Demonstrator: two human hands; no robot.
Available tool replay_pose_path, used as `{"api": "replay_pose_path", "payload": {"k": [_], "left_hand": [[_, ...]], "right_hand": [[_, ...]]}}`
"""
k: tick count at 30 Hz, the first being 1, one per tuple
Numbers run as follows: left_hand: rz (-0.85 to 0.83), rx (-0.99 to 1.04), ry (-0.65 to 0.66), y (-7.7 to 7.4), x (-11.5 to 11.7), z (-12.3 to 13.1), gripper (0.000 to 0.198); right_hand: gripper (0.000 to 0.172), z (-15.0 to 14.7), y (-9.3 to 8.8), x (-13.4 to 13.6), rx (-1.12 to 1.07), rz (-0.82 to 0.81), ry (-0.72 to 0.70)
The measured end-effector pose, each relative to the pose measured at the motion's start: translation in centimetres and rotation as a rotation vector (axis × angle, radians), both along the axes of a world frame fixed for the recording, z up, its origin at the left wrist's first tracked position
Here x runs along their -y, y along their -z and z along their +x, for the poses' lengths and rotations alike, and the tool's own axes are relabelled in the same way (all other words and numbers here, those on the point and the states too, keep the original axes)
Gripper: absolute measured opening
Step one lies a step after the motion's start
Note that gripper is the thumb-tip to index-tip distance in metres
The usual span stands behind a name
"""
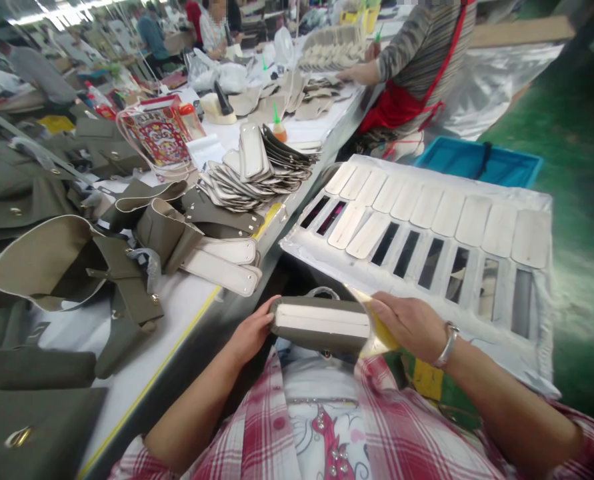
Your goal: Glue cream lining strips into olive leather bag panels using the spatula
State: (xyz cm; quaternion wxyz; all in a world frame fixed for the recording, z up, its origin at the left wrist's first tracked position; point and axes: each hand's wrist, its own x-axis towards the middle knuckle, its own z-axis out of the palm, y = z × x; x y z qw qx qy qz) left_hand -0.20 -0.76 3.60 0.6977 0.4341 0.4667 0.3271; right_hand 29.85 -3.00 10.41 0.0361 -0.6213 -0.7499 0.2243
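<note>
In front of my chest I hold an olive-grey leather-like bag (321, 339), with a long cream-white panel (321, 320) on its upward face. My left hand (251, 335) is closed on the bag's left end, thumb at the corner. My right hand (411, 325), with a silver bangle at the wrist, closes on a shiny yellowish sheet-like piece (381, 333) at the bag's right end. What that piece is, and whether the fingers also grip the bag, I cannot tell. A thin clear loop (324, 292) sticks up behind the bag.
On the left, a table (144, 393) carries olive bags (51, 263), cream strips (227, 263) and a pile of flaps (251, 170). At right, a white slotted rack (357, 267) holds cream panels; behind it is a blue bin (477, 160). A co-worker (421, 73) stands beyond.
</note>
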Motion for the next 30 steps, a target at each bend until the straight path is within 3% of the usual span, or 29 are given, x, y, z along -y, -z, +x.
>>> {"api": "replay_pose_path", "payload": {"k": [7, 11, 14, 17, 20, 23, 27, 30], "left_hand": [[0.195, -0.335, 0.093, -0.7, -0.4, 1.1, 0.046], [0.326, -0.558, 0.091, 0.6, -0.2, 1.2, 0.046], [0.397, -0.64, 0.139, 1.5, -0.2, 0.8, 0.045], [0.507, -0.775, 0.194, 0.8, -0.1, 1.7, 0.048], [0.817, -0.896, 0.288, -1.0, 0.1, 5.5, 0.055], [1.064, -0.871, 0.49, -2.3, 0.2, 11.0, 0.066], [1.031, -0.766, 0.815, -1.8, -0.5, 16.5, 0.095], [1.025, -0.739, 0.927, -0.8, -1.0, 18.2, 0.108]], "right_hand": [[0.05, 4.3, 1.0, 3.4, -0.121, 0.045, 0.227], [0.055, 7.4, 1.6, 6.0, -0.139, 0.001, 0.378], [0.05, 8.7, 2.8, 8.2, -0.021, -0.116, 0.369], [0.046, 8.3, 4.0, 9.7, 0.158, -0.214, 0.32], [0.043, 7.2, 4.6, 9.8, 0.251, -0.248, 0.303], [0.042, 6.6, 4.6, 8.6, 0.271, -0.233, 0.284], [0.045, 7.2, 4.3, 6.4, 0.301, -0.249, 0.21], [0.047, 8.0, 4.4, 5.0, 0.287, -0.263, 0.131]]}}
